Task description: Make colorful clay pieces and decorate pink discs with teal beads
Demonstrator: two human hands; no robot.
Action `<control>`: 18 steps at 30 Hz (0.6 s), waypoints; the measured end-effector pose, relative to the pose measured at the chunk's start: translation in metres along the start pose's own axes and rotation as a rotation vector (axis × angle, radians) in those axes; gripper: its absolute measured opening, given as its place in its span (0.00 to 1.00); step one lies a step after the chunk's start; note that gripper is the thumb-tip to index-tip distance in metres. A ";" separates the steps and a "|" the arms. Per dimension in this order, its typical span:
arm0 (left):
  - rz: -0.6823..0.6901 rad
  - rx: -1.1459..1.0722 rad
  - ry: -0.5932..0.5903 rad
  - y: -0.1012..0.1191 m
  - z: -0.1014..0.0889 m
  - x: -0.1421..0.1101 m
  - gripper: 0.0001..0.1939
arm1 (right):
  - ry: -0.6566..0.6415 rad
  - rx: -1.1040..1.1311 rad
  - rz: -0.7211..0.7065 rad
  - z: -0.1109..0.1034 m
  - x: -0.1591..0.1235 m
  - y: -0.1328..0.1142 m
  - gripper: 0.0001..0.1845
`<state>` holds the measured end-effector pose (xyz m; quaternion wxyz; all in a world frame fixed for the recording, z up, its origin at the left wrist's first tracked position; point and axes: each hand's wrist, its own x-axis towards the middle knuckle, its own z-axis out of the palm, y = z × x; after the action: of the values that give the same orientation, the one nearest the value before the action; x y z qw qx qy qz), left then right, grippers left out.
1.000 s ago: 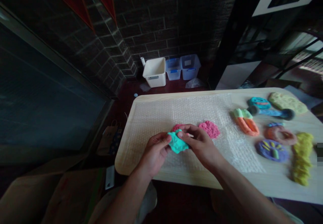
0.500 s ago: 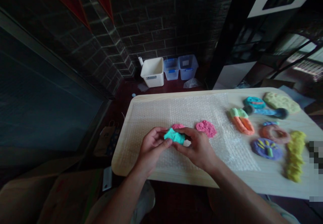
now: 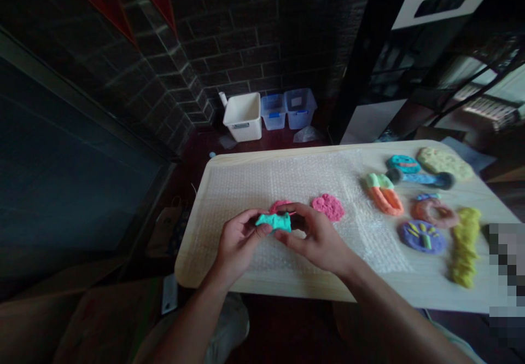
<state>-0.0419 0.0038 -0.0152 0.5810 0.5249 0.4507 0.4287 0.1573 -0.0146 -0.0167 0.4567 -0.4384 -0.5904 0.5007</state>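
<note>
A lump of turquoise modelling clay (image 3: 275, 222) is pinched between both hands, just above the bubble wrap. My left hand (image 3: 240, 239) grips its left end, thumb in front and fingers behind. On the right side, my right hand (image 3: 314, 235) holds it between thumb and fingers. Behind the hands lies a pink clay piece (image 3: 280, 206), partly covered by them. A second, bumpy pink clay piece (image 3: 328, 207) rests flat on the bubble wrap (image 3: 241, 183), beyond my right hand.
On the table's (image 3: 435, 293) right side are an orange and green clay piece (image 3: 384, 195), a blue bar with dark ends (image 3: 422, 178), a purple disc (image 3: 423, 236), a brown ring (image 3: 435, 212) and a yellow strip (image 3: 466, 246). Behind, a white basket (image 3: 243, 116) stands on the floor.
The turquoise clay has been turned in my fingers and now looks narrower and flatter. The whole scene has shifted slightly left as the camera moved.
</note>
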 end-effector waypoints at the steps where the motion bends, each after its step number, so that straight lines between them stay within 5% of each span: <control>1: -0.010 0.005 0.009 0.000 0.000 0.000 0.16 | -0.015 0.034 0.017 -0.001 0.000 0.001 0.22; 10: -0.011 0.050 0.056 -0.003 0.002 -0.006 0.14 | -0.020 0.053 0.034 -0.005 -0.003 0.002 0.14; 18: -0.018 0.021 -0.071 0.003 0.004 -0.007 0.19 | -0.028 0.015 -0.001 -0.006 -0.001 -0.002 0.12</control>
<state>-0.0392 -0.0034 -0.0118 0.5947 0.5419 0.4390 0.4000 0.1631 -0.0147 -0.0142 0.4520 -0.4274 -0.5933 0.5109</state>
